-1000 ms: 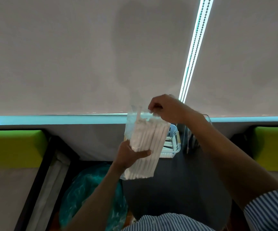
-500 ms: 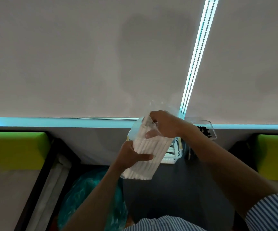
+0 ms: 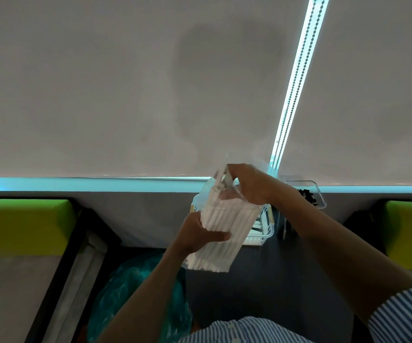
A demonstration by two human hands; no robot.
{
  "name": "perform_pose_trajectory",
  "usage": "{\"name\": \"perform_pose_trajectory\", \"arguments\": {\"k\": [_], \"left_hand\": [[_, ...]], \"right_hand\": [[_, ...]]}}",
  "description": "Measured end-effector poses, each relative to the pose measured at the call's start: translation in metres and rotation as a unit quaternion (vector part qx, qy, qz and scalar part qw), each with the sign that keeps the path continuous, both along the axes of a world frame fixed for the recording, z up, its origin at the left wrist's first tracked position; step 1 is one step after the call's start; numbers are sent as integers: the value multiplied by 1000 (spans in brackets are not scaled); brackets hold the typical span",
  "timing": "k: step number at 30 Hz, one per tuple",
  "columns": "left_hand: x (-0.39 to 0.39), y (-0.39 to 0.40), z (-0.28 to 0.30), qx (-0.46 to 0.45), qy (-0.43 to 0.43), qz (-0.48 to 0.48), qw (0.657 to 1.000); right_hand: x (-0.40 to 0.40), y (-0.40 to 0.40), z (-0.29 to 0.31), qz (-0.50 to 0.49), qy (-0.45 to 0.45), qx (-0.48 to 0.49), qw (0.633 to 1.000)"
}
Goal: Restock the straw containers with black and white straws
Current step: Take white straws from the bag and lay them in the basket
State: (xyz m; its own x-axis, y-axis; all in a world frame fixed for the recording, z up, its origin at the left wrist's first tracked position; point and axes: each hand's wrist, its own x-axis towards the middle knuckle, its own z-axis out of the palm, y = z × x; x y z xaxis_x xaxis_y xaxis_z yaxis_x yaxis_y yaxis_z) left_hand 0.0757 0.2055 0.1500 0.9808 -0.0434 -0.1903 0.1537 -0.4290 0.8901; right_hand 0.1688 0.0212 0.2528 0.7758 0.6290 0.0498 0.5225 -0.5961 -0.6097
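**Opening the white straw pack, pulling the first straws**

Step in hand, as I judge it: getting white straws out of their clear bag before loading the containers. Left hand (image 3: 200, 233) grips the bundle of white straws (image 3: 222, 233) around its middle, fingers wrapped behind, thumb across the front. Right hand (image 3: 247, 186) is at the bag's top end, fingertips pinched on a few straw tips poking out of the bag mouth (image 3: 221, 180); exactly how many I cannot tell.

Bundle is held in the air at frame centre, in front of the white basket (image 3: 265, 230), which sits just behind it toward 1 o'clock. Clear container (image 3: 306, 194) with black bits inside stands at 2 o'clock from the bundle, near but apart.

Long axis of the bundle runs from 5 o'clock up to 11 o'clock, tilted; open end points up toward 11–12, cut bottom ends point down toward 5–6.

Next move probably calls for drawing the pinched straws straight along that axis while the left hand holds the bag steady, then dropping them into a container. Risk: loose straws spilling out.
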Motion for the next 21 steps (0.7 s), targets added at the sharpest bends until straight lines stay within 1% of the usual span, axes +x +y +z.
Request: {"name": "perform_pose_trajectory", "arguments": {"k": [3, 5, 8, 11, 13, 16, 21], "left_hand": [[4, -1, 0, 16, 3, -24, 1000], [6, -2, 0, 21, 5, -31, 999], [5, -2, 0, 18, 1, -36, 999], [3, 1, 1, 11, -6, -37, 999], [2, 2, 0, 7, -4, -36, 999], [-1, 4, -1, -4, -1, -27, 1000], [-3, 3, -1, -9, -2, -20, 1000]], "right_hand": [[-6, 4, 6, 44, 28, 42, 998], [-5, 5, 5, 45, 28, 66, 996], [-3, 4, 8, 47, 3, 69, 996], [-1, 0, 8, 51, 1, 72, 996], [2, 0, 8, 42, 2, 63, 997], [6, 1, 14, 31, 31, 47, 998], [2, -2, 25, 40, 35, 85, 995]]}}
